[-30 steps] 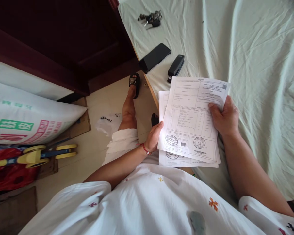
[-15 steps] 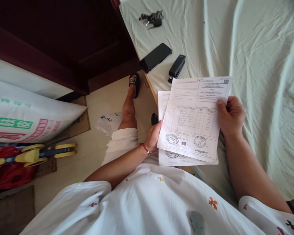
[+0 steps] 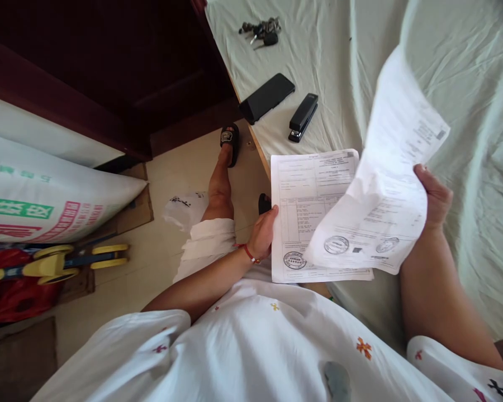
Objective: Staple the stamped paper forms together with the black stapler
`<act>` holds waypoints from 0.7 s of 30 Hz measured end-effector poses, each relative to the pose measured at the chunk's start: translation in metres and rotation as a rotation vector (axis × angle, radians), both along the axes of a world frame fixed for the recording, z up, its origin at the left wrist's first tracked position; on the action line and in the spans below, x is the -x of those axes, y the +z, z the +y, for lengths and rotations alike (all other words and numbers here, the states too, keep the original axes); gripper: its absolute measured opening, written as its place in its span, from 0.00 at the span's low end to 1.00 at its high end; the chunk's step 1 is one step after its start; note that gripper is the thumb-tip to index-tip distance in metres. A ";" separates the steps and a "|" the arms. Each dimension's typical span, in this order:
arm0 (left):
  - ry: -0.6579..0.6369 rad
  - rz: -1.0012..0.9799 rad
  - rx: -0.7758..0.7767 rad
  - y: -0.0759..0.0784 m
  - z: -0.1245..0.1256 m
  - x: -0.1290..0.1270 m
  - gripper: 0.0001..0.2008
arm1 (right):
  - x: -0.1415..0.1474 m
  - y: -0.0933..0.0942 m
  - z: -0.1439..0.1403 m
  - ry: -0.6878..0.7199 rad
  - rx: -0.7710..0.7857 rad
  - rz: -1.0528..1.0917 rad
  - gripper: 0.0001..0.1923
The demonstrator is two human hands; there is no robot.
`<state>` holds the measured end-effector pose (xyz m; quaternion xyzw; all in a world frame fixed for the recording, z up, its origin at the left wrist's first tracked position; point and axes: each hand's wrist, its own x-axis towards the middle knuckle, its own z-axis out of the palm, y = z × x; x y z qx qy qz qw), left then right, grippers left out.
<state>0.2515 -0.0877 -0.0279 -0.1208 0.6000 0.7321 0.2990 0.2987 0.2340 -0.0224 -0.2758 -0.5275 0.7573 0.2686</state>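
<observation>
My left hand (image 3: 263, 233), with a red cord at the wrist, holds the left edge of a stack of printed, stamped papers (image 3: 307, 212) that rests on the bed edge by my lap. My right hand (image 3: 433, 196) grips the right edge of a single printed sheet (image 3: 385, 190), lifted and curled up to the right, off the stack. This sheet shows two round stamps near its lower end and partly hides the stack's right side.
On the pale green bedsheet (image 3: 465, 111) lie a black stapler (image 3: 302, 116), a black phone (image 3: 266, 97) and a bunch of keys (image 3: 260, 30). My sandalled foot (image 3: 228, 142) is on the floor; a printed sack (image 3: 50, 195) and a yellow toy (image 3: 62, 261) lie left.
My right hand has lifted the top sheet off the stack and swung it up and to the right. The left hand and the stack stay put.
</observation>
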 end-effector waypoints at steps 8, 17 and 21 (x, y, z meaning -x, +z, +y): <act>0.014 -0.003 -0.031 -0.003 0.000 0.000 0.28 | -0.001 0.005 -0.006 0.042 0.005 -0.002 0.13; 0.015 0.023 0.062 -0.001 -0.001 0.001 0.24 | -0.001 0.013 -0.024 0.104 -0.074 -0.110 0.12; -0.043 0.132 0.150 -0.004 -0.005 0.002 0.21 | -0.002 0.007 -0.039 0.200 -0.250 -0.127 0.19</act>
